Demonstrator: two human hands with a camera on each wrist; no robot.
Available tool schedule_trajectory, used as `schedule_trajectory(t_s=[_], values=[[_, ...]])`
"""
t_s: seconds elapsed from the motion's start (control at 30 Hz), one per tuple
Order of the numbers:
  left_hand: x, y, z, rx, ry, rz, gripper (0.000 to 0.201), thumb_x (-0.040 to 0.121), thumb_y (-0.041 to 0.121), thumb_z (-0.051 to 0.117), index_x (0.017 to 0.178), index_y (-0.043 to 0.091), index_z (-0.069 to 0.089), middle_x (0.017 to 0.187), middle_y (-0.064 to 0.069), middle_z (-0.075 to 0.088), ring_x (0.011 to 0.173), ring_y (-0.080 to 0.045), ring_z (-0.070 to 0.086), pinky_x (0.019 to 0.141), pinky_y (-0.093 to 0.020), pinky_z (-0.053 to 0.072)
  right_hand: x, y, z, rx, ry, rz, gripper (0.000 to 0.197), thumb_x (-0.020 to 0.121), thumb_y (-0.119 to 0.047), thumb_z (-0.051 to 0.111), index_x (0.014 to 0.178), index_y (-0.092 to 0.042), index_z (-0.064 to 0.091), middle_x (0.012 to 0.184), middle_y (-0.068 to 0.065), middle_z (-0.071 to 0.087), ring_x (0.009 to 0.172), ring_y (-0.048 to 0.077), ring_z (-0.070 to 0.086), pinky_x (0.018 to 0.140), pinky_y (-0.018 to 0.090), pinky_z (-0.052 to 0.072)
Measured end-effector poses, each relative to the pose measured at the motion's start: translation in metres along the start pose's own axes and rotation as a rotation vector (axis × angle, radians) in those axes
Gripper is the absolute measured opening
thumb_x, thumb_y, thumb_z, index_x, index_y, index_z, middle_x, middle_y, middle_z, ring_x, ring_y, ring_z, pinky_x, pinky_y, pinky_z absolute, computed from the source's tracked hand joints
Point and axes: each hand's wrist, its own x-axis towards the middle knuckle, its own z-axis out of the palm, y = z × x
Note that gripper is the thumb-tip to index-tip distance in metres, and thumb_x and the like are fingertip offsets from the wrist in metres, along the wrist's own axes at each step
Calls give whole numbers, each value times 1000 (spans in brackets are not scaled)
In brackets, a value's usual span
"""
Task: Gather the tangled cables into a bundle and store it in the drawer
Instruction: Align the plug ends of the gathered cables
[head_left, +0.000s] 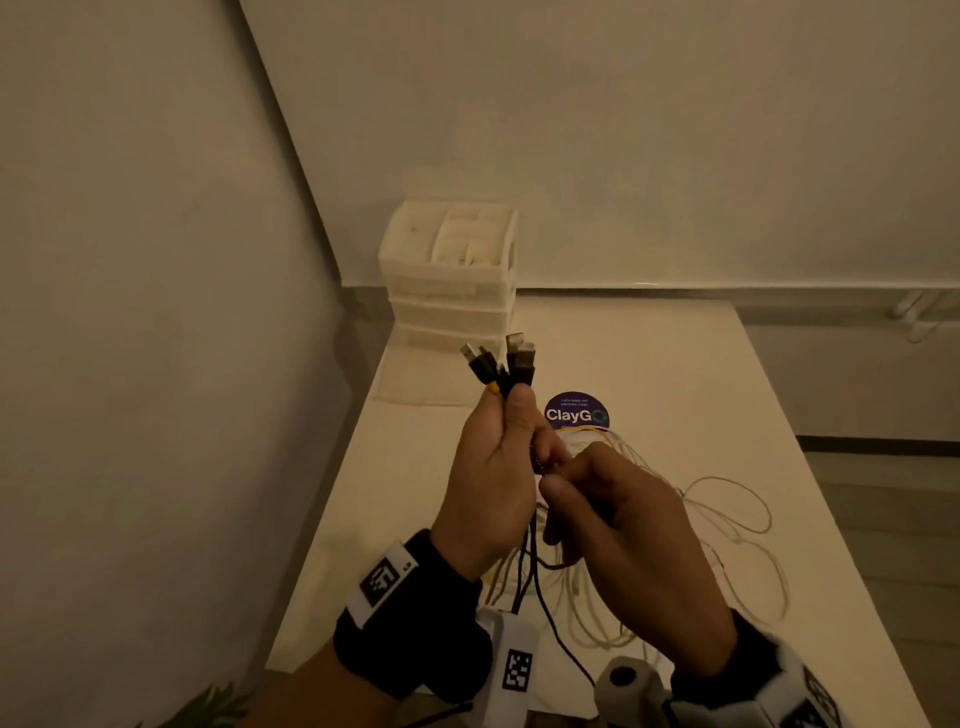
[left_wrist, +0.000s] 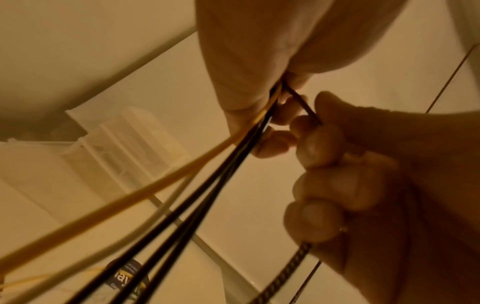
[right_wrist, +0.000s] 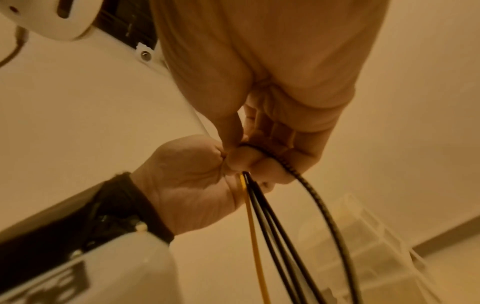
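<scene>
In the head view my left hand (head_left: 493, 467) grips a bunch of black, yellow and white cables (head_left: 524, 566) above the table, their plugs (head_left: 501, 361) sticking up out of the fist. Just below it my right hand (head_left: 618, 514) is curled round the same strands. In the left wrist view yellow and black cables (left_wrist: 207, 176) run out of my left hand (left_wrist: 249, 61), and my right hand (left_wrist: 337, 164) holds a braided cable (left_wrist: 298, 255). In the right wrist view that braided cable (right_wrist: 298, 179) loops from my right hand (right_wrist: 259, 72) past my left hand (right_wrist: 187, 181).
A white plastic drawer unit (head_left: 452, 275) stands at the table's far left corner, its drawers closed. Loose pale cable loops (head_left: 737, 525) lie on the white table (head_left: 675, 374) to the right of my hands. A purple round sticker (head_left: 576, 413) is behind them. A wall runs along the left.
</scene>
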Motion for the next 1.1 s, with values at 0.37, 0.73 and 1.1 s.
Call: schedule_trajectory(t_s=[0.37,0.73,1.1], values=[[23,46,-55,-230,230,151,43,94,55,30,71,19,38,52,5,26,39,-8,18,39,-17,19,-20,84,-6,74,-352,42,23,96,-32,48,80,-28,64,63,0,59,56,10,54,58,23,45],[1,16,-30,447,-127,99,20,71,43,80,81,29,70,57,8,44,50,-9,34,49,-26,31,18,66,-38,-25,-159,-49,30,95,-26,57,67,-17,62,61,-5,61,57,7,56,58,26,45],[18,7,-7,458,8,285,22,90,22,65,74,36,60,54,26,57,52,10,52,54,-13,39,44,26,-56,272,-260,-62,33,100,-24,45,79,-8,66,53,0,47,51,14,42,57,28,38]])
